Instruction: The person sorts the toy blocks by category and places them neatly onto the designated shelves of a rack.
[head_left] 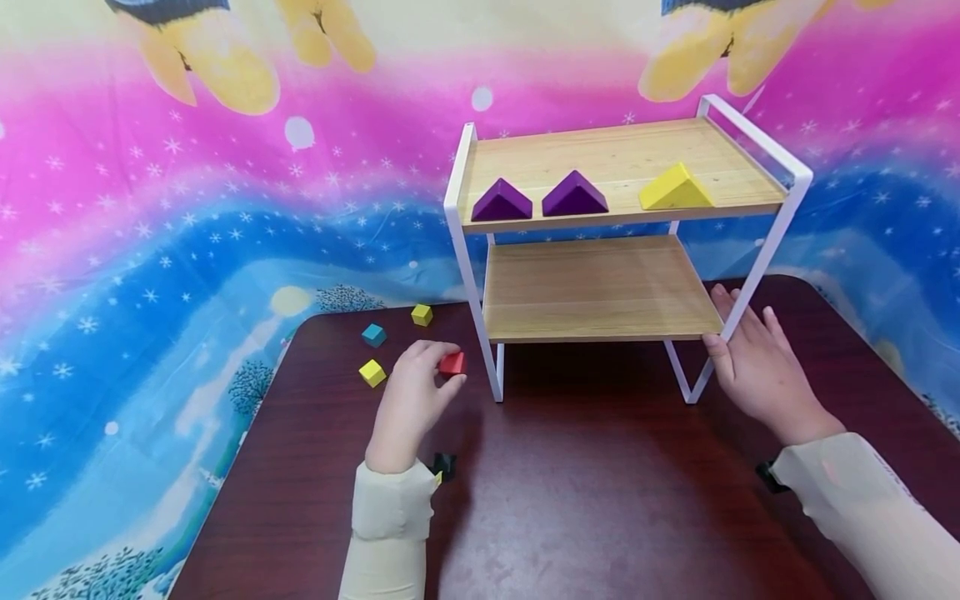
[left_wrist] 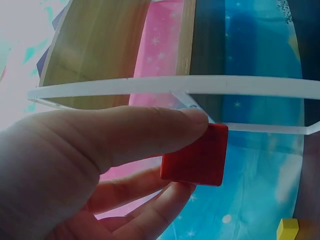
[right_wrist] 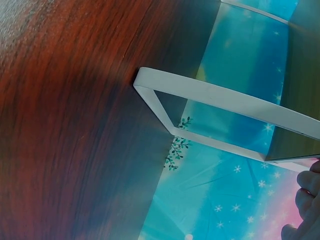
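Observed: left hand (head_left: 412,394) pinches red block (head_left: 453,364); keep it clear of rack (head_left: 600,287) to that hand's right; right hand (head_left: 768,379), fingers extended, should brace lightly

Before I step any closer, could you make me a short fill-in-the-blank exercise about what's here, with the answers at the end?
1. The block pinched by the left hand is ____ in colour.
2. On the top shelf, a yellow wedge stands in line with two ____ wedges.
3. Of the three small cubes lying on the table, ____ are yellow.

Missing words: red; purple; two.
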